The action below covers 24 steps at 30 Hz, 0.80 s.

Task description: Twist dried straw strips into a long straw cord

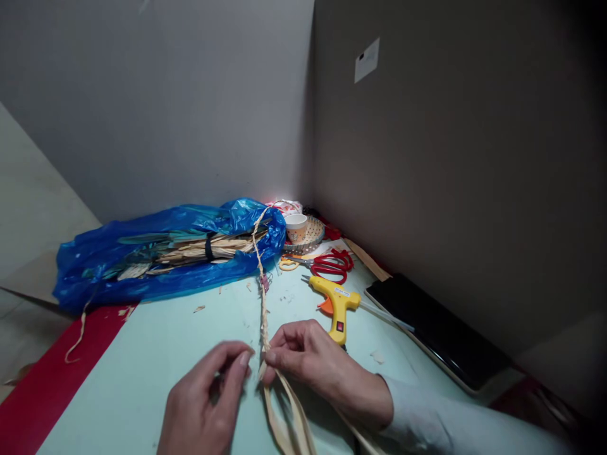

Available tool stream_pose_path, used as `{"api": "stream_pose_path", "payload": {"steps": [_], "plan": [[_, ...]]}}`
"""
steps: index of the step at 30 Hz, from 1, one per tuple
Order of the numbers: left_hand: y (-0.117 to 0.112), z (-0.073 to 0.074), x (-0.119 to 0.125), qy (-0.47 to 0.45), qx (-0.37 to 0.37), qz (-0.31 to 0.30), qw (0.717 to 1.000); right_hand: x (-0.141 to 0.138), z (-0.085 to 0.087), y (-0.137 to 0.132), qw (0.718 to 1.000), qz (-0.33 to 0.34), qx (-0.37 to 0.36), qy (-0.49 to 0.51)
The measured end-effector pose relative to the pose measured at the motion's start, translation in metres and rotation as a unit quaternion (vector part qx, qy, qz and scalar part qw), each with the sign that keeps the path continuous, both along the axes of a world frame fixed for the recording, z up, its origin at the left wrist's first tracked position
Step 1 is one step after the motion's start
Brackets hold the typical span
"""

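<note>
My right hand (315,366) pinches a thin braid (264,309) of pale dried plant fibre between thumb and fingers. Loose flat strands (291,411) hang from the pinch toward the front edge of the view. Upward, the braid runs away from me across the table and over a blue plastic bag (165,287). Just left of the braid, my left hand (206,398) has its thumb and forefinger drawn together in a pinch. Whether a thin fibre lies between those fingertips cannot be made out.
A yellow glue gun (337,303) lies right of the braid, near red-handled scissors (332,265). Behind them are a paper cup (296,229) and a woven basket (315,234). Bundled dried leaves (227,246) lie in the bag. A black flat object (431,322) lies along the right wall.
</note>
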<state>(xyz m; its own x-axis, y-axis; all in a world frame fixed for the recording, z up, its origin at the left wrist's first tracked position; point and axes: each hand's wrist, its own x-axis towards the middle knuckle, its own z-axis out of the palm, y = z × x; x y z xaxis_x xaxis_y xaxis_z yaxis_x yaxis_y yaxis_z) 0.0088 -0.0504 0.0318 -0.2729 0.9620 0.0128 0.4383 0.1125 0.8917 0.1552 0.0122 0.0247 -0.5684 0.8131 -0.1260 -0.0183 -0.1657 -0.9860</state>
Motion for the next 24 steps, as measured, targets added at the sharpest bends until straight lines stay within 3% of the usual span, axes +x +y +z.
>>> {"api": "stream_pose_path", "payload": {"steps": [1,3,6,15,20,24], "plan": [[0.005,0.001,-0.004,-0.056,-0.045,-0.016,0.997,0.000,0.000,0.000,1.000,0.005,-0.005,0.009],[0.014,-0.001,-0.007,-0.167,-0.092,-0.106,0.976,0.000,0.001,-0.001,1.000,0.007,0.001,0.007],[0.021,-0.005,-0.006,-0.226,-0.110,-0.186,0.950,0.003,0.001,-0.001,0.998,0.009,0.053,-0.046],[0.021,-0.012,-0.011,-0.182,-0.176,-0.174,0.952,0.010,0.000,-0.003,0.953,0.019,0.225,-0.203],[0.019,-0.011,-0.010,-0.164,-0.170,-0.161,0.958,0.011,0.011,-0.005,0.936,0.033,0.249,-0.248],[0.015,-0.004,-0.004,-0.078,-0.102,-0.130,0.983,0.012,0.018,-0.009,0.905,0.024,0.297,-0.304]]}}
